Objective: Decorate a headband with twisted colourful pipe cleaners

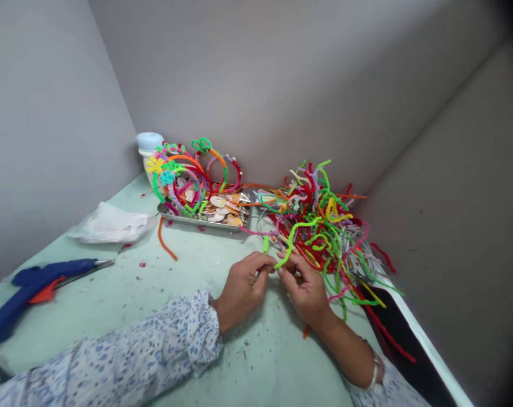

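Note:
A lime-green pipe cleaner (292, 237) is pinched between my two hands, low over the table. My left hand (248, 282) has its thumb and fingertips closed on one part of it; a short green end (265, 244) sticks up behind those fingers. My right hand (305, 285) grips it close beside, thumb against fingers, and the longer stretch curves up and to the right. Just behind my right hand lies a tangled heap of coloured pipe cleaners (333, 212). Parts of the piece between the fingertips are hidden.
Several pipe-cleaner-wrapped headbands (188, 181) stand over a metal tray (205, 221) of pale discs, near a blue-lidded container (150, 141). At left are a clear plastic bag (110, 223) and a blue glue gun (44, 282). An orange pipe cleaner (166, 242) lies mid-table. Walls enclose the back.

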`<state>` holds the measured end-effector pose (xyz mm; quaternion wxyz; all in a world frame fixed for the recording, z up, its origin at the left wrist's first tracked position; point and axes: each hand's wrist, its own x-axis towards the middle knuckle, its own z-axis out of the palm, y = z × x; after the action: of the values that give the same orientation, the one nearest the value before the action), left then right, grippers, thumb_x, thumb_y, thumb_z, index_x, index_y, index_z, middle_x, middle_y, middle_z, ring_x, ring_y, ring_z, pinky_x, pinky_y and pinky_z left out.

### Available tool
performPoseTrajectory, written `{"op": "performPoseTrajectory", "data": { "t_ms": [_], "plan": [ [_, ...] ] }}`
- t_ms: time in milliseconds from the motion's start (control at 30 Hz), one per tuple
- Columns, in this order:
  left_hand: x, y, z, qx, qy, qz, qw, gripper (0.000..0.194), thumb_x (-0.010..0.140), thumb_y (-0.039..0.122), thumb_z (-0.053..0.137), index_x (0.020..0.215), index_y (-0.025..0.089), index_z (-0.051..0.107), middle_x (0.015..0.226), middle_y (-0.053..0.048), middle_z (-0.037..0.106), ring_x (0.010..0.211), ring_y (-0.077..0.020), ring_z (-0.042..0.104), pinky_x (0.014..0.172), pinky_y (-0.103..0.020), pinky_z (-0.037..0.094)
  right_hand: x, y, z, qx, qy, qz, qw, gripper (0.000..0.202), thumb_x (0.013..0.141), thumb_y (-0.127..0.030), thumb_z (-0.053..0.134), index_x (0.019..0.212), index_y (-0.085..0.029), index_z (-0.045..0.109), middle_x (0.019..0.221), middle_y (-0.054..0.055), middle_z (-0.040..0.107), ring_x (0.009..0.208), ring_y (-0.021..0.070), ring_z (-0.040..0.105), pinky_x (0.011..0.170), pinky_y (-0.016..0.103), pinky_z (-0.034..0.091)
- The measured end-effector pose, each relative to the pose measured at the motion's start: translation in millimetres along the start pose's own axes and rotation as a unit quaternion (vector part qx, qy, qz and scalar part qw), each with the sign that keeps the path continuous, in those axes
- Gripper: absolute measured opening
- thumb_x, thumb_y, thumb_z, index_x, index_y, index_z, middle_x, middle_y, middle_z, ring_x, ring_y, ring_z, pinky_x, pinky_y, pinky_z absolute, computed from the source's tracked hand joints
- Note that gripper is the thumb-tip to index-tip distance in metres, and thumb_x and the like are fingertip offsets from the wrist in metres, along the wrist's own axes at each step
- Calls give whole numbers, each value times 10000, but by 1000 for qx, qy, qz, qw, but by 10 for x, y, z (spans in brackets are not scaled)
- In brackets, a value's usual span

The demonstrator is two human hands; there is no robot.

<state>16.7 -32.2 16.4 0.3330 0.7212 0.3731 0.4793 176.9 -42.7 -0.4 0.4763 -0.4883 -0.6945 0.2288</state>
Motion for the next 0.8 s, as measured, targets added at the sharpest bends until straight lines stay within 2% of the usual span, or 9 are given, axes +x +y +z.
{"op": "performPoseTrajectory", "data": {
  "t_ms": [233, 400, 633, 800],
  "plan": [
    [9, 14, -11, -4, -1, 31, 999, 236, 838, 60, 430, 899, 172, 629, 831, -31, 622, 796, -124, 574, 742, -233, 437, 5, 4, -9, 0, -1, 4, 1000, 153, 856, -242, 534, 989, -212, 603, 746, -10, 550, 677, 129, 543, 618, 238, 465],
    [15, 21, -20, 0, -6, 20, 1000, 235, 856, 94, 422, 913, 179, 633, 836, -37, 626, 794, -133, 577, 748, -246, 442, 8, 6, -13, 2, 0, -4, 1000, 121, 853, -231, 535, 951, -213, 604, 767, 1, 570, 697, 142, 557, 639, 255, 478],
    [4, 57, 2, -57, -6, -61, 996, 196, 856, 152, 454, 984, 183, 599, 963, -47, 647, 893, -155, 590, 821, -265, 444, 52, -27, -29, -17, 0, -62, 998, 109, 850, -155, 519, 883, -220, 602, 821, 18, 593, 778, 158, 569, 712, 285, 467],
    [1, 34, 8, -82, 0, -126, 989, 173, 869, 247, 463, 969, 176, 585, 888, -32, 641, 808, -145, 585, 733, -244, 449, 62, -11, -23, -32, 13, -79, 996, 104, 843, -141, 528, 848, -215, 601, 805, 19, 597, 778, 162, 568, 735, 303, 458]
  ]
}}
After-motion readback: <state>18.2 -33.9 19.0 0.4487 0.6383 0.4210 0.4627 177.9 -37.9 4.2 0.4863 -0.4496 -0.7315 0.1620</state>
